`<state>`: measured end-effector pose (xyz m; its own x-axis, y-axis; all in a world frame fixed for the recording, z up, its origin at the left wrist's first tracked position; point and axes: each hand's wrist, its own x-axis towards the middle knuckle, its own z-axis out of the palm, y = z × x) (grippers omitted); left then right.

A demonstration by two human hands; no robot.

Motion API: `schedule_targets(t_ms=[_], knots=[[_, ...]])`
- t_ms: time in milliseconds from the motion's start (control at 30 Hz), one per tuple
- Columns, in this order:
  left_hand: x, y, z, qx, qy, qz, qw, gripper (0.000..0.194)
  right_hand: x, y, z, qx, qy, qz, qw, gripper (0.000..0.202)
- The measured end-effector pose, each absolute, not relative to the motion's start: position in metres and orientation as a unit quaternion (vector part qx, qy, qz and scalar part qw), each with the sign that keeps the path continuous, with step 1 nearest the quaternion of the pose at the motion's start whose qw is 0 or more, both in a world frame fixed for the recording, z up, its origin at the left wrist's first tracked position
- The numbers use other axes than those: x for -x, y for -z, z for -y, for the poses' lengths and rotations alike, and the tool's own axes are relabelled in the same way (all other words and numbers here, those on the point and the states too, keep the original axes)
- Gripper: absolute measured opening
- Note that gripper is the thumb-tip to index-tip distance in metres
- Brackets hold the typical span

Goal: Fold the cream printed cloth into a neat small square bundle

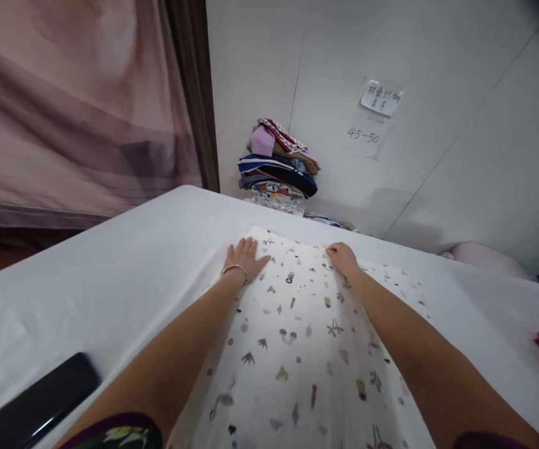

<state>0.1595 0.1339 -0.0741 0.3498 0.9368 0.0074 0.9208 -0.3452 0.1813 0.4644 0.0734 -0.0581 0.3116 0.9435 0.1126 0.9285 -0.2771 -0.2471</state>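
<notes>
Printed white cloth (297, 362) is lying on the white-covered worktop (157, 249), running from near its far edge toward us between our forearms. We are resting our left hand (244, 259) on the cloth's left edge near its far end, palm down with the fingers spread. With our right hand (343, 259) we are pinching the cloth's far edge, the fingers curled together. Beyond that hand, more of the same fabric is lying flat to the right. We are wearing a bracelet (236, 267) on the left wrist. Left of that forearm, a dark glossy object (40, 399) is lying on the worktop. Past the far edge, a pile of folded fabrics (279, 171) is standing near the wall (344, 50).
</notes>
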Motion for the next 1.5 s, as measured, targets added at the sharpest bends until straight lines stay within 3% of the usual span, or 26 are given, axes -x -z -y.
schedule_targets(t_ms=[267, 633, 800, 967, 1200, 1367, 1500], knots=[[-0.159, 0.073, -0.134, -0.820, -0.058, -0.565, 0.074, 0.083, -0.431, 0.047, -0.084, 0.752, -0.062, 0.648, 0.108, 0.034], [-0.160, 0.069, -0.130, -0.819, -0.048, -0.566, 0.077, 0.081, -0.411, 0.056, -0.103, 0.795, -0.025, 0.601, 0.082, 0.033], [-0.160, 0.070, -0.131, -0.820, -0.055, -0.564, 0.078, 0.081, -0.406, 0.058, -0.094, 0.754, -0.012, 0.650, 0.087, 0.049], [-0.161, 0.071, -0.133, -0.821, -0.056, -0.564, 0.073, 0.082, -0.400, 0.054, -0.085, 0.726, -0.087, 0.681, 0.049, 0.061], [-0.161, 0.071, -0.134, -0.821, -0.057, -0.565, 0.066, 0.083, -0.420, 0.052, -0.038, 0.699, -0.038, 0.713, 0.047, 0.069], [-0.161, 0.067, -0.132, -0.819, -0.050, -0.567, 0.070, 0.082, -0.442, 0.061, -0.026, 0.743, -0.098, 0.662, 0.016, 0.070], [-0.161, 0.067, -0.134, -0.819, -0.047, -0.569, 0.067, 0.082, -0.448, 0.058, -0.025, 0.741, -0.125, 0.658, 0.042, 0.068]])
